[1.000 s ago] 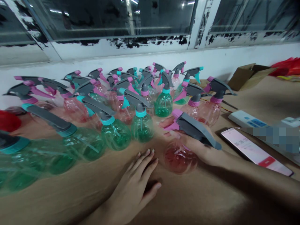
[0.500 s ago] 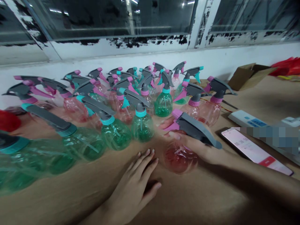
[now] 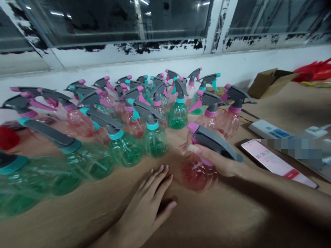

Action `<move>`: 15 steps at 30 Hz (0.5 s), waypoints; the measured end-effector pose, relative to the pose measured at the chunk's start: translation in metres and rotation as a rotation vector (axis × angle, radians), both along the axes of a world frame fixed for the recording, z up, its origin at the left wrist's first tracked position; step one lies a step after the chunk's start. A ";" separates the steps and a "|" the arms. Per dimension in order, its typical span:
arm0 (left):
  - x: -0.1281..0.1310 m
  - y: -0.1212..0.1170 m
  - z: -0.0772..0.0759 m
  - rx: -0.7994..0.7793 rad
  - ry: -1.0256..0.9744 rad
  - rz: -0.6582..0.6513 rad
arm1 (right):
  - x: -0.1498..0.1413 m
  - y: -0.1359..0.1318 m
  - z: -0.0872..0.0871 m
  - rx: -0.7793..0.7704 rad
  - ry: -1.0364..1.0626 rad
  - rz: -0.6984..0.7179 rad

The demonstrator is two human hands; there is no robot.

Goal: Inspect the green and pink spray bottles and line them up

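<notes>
My right hand (image 3: 209, 156) is closed around the neck and trigger of a pink spray bottle (image 3: 198, 175) with a grey and pink head. That bottle stands on the brown tabletop (image 3: 201, 220), and its trigger is mostly covered by my fingers. Flat on the table to its left lies my left hand (image 3: 148, 203), palm down with fingers stretched out, holding nothing. Just beyond its fingertips are a green spray bottle (image 3: 155, 141) and another green spray bottle (image 3: 126, 151), both with turquoise collars.
Several more pink and green spray bottles crowd the back and left, near the white wall (image 3: 103, 69). At right lie a phone (image 3: 276, 162) with its screen lit and a white power strip (image 3: 270, 130). Behind them are an open cardboard box (image 3: 266, 82) and red plastic bags (image 3: 315, 72).
My right fingers have drawn in around the trigger of the pink spray bottle. My left hand stays flat in place. The whole view has shifted slightly.
</notes>
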State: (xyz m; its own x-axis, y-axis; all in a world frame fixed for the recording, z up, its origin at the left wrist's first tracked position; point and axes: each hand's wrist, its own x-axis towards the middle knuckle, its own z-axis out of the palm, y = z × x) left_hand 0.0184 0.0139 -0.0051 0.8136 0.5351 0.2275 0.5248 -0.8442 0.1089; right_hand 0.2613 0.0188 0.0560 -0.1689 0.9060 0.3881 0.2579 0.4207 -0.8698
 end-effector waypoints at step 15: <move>0.000 -0.001 0.000 0.004 0.022 -0.001 | -0.010 -0.004 0.008 0.034 0.147 0.022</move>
State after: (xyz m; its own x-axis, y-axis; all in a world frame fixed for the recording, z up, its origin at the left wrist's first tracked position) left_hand 0.0179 0.0133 -0.0050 0.8190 0.5335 0.2115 0.5261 -0.8451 0.0944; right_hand 0.2517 0.0146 0.0638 -0.1271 0.8887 0.4405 0.1190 0.4545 -0.8828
